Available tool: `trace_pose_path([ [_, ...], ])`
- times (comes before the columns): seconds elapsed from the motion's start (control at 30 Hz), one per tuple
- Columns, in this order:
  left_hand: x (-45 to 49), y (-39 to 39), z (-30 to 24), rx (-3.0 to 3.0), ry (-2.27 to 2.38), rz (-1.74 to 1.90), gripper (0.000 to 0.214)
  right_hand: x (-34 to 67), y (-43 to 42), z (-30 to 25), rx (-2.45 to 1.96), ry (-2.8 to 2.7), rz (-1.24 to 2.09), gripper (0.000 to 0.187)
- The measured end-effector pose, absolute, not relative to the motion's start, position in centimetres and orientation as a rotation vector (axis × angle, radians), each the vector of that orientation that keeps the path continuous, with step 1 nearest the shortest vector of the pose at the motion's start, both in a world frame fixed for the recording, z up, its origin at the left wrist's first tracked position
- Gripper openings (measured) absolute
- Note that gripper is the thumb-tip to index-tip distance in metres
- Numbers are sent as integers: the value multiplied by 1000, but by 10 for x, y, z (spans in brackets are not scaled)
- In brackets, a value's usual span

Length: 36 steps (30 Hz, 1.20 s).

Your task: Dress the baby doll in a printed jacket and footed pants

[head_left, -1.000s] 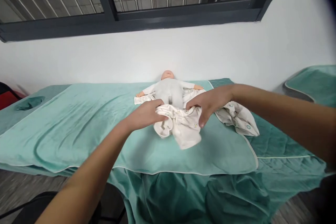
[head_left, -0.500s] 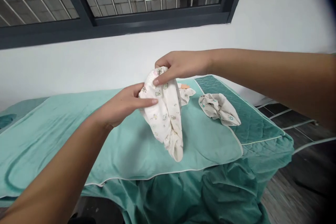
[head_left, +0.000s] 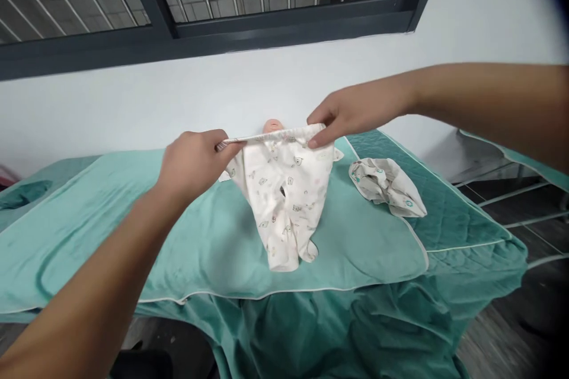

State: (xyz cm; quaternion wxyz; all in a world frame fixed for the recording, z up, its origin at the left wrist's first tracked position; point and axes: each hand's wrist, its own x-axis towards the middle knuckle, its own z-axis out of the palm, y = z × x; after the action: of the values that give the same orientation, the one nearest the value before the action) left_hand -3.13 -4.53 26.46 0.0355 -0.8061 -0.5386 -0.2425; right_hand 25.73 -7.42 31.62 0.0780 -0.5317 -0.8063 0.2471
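I hold up a pair of small white printed baby trousers (head_left: 284, 195) by the waistband, stretched flat between both hands. My left hand (head_left: 191, 161) pinches the waistband's left end and my right hand (head_left: 351, 112) pinches its right end. The trouser legs hang down, their feet touching the light green towel (head_left: 133, 231). A baby doll lies behind the trousers; only the top of its head (head_left: 272, 125) shows above the waistband.
A crumpled white garment with green print (head_left: 386, 185) lies on the towel to the right. The table is covered by a darker teal quilt (head_left: 444, 213) that hangs over the front edge. A white wall and a dark-framed window stand behind.
The trousers went from bunched on the doll's legs to lifted in a bundle, and now my hands have moved apart and spread the waistband wide.
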Motion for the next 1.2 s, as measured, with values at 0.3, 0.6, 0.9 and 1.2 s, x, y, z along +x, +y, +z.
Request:
trace_pose_path([
  [0.3,-3,-65,213,-3095,-1628,-1846,50,193,-63,287,-860,-1881,1071,35],
  [0.6,-19,-71,166,-2528,-1750,-1691,41,195,6,223,-1516,-1539,1244,20],
  [0.9,-35,-12,119,-2423,-2587,-1372,50,211,87,142,-1848,-1924,249,67],
  [1.2,5,52,99,-2885,-2674,-1659,45,252,209,102,-2093,-1619,690,108],
])
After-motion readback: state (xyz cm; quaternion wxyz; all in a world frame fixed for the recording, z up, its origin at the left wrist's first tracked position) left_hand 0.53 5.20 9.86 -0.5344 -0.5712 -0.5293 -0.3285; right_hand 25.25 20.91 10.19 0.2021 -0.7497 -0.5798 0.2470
